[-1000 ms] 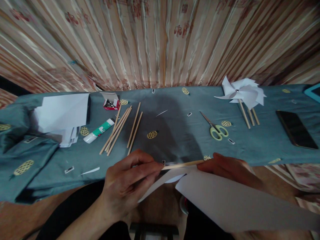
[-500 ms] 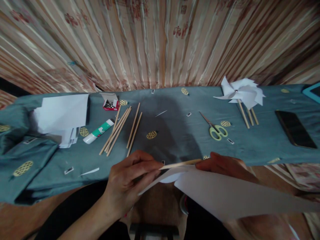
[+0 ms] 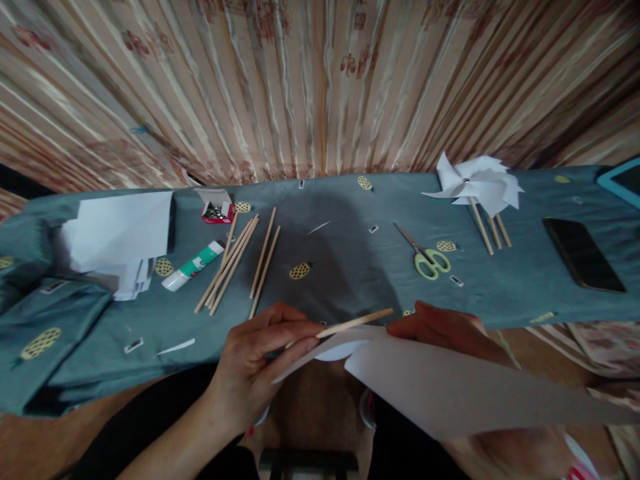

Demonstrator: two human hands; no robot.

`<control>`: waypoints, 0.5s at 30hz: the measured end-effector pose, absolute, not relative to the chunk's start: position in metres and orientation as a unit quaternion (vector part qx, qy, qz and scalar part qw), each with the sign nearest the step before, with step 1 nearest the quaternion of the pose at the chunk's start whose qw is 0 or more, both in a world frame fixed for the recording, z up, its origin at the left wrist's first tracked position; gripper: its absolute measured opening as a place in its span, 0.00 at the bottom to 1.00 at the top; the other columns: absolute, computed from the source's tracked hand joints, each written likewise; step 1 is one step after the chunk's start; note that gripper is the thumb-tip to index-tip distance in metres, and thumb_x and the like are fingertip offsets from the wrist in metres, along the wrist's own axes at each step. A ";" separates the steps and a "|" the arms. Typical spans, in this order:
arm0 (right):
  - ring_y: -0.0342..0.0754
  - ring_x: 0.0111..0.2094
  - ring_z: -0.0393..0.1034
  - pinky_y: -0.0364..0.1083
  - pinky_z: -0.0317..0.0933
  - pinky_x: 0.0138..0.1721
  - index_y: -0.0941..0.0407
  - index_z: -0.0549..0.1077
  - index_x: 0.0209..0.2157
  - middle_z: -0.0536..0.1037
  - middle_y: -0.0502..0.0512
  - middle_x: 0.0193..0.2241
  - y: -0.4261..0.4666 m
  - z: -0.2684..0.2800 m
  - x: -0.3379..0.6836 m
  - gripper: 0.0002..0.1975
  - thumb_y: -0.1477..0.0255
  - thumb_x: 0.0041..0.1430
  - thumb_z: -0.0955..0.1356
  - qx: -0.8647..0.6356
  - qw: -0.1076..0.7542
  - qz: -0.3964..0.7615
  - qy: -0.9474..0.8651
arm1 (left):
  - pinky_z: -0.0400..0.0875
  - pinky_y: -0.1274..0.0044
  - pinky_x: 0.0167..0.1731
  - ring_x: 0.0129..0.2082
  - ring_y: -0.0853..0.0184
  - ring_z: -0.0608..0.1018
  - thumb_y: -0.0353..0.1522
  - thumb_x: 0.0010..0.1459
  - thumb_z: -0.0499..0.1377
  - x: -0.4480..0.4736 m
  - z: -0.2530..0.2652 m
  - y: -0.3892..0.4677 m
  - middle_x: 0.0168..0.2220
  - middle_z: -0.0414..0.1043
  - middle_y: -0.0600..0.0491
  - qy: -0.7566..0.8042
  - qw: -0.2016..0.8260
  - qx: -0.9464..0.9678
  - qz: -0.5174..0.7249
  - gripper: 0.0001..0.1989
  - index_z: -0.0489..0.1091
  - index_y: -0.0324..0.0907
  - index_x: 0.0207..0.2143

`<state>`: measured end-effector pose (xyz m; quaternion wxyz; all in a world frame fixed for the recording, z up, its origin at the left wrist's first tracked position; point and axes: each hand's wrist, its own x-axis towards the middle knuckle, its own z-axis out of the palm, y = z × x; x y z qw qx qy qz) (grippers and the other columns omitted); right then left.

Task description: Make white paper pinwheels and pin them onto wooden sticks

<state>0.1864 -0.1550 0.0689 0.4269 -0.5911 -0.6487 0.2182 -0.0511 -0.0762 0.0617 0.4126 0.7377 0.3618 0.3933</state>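
Observation:
My left hand (image 3: pixel 273 350) pinches a thin wooden stick (image 3: pixel 363 320) between thumb and fingers, beside an edge of the white paper. The stick slants up to the right and its right end is free. Folded, curved white paper (image 3: pixel 430 380) hangs over my lap, its right part spreading wide towards the camera. My right hand (image 3: pixel 445 330) is closed on the paper's far side, its fingertips near the top edge. The paper hides its thumb and palm.
On the blue cloth lie several wooden sticks (image 3: pixel 230 267), a glue stick (image 3: pixel 193 267), an open box of metal pins (image 3: pixel 217 210) and a paper stack (image 3: pixel 125 223). Scissors (image 3: pixel 425 260), finished pinwheels (image 3: pixel 480 183), a phone (image 3: pixel 583 253) and a blue-edged device (image 3: pixel 620 183) are rightward.
The stick's right end has come away from my right fingertips and tilted upward. My right fingers have shifted slightly left along the paper's edge. The left hand keeps its pinch.

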 end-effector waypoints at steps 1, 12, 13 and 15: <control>0.53 0.36 0.79 0.49 0.75 0.32 0.41 0.73 0.53 0.83 0.56 0.37 -0.155 0.069 0.188 0.19 0.56 0.69 0.57 -0.581 0.424 0.228 -0.656 | 0.73 0.82 0.26 0.27 0.69 0.80 0.34 0.63 0.59 -0.051 0.060 -0.077 0.29 0.78 0.49 0.357 0.414 0.738 0.396 0.10 0.81 0.43 0.37; 0.56 0.37 0.79 0.54 0.75 0.35 0.45 0.69 0.57 0.82 0.58 0.40 -0.154 0.066 0.193 0.18 0.63 0.67 0.62 -0.558 0.420 0.230 -0.678 | 0.73 0.79 0.25 0.26 0.68 0.78 0.38 0.64 0.57 -0.049 0.049 -0.082 0.28 0.77 0.48 0.364 0.420 0.720 0.415 0.13 0.81 0.44 0.38; 0.55 0.37 0.79 0.52 0.75 0.34 0.44 0.69 0.57 0.82 0.58 0.40 -0.154 0.066 0.192 0.18 0.64 0.68 0.62 -0.546 0.424 0.236 -0.682 | 0.73 0.79 0.24 0.26 0.68 0.78 0.37 0.64 0.57 -0.049 0.051 -0.082 0.28 0.77 0.48 0.366 0.420 0.720 0.414 0.13 0.81 0.44 0.38; 0.55 0.37 0.79 0.52 0.75 0.33 0.43 0.68 0.57 0.82 0.55 0.40 -0.153 0.067 0.188 0.19 0.64 0.66 0.64 -0.548 0.432 0.232 -0.678 | 0.73 0.80 0.24 0.26 0.68 0.78 0.36 0.64 0.57 -0.049 0.055 -0.080 0.28 0.78 0.49 0.364 0.417 0.726 0.408 0.12 0.80 0.44 0.37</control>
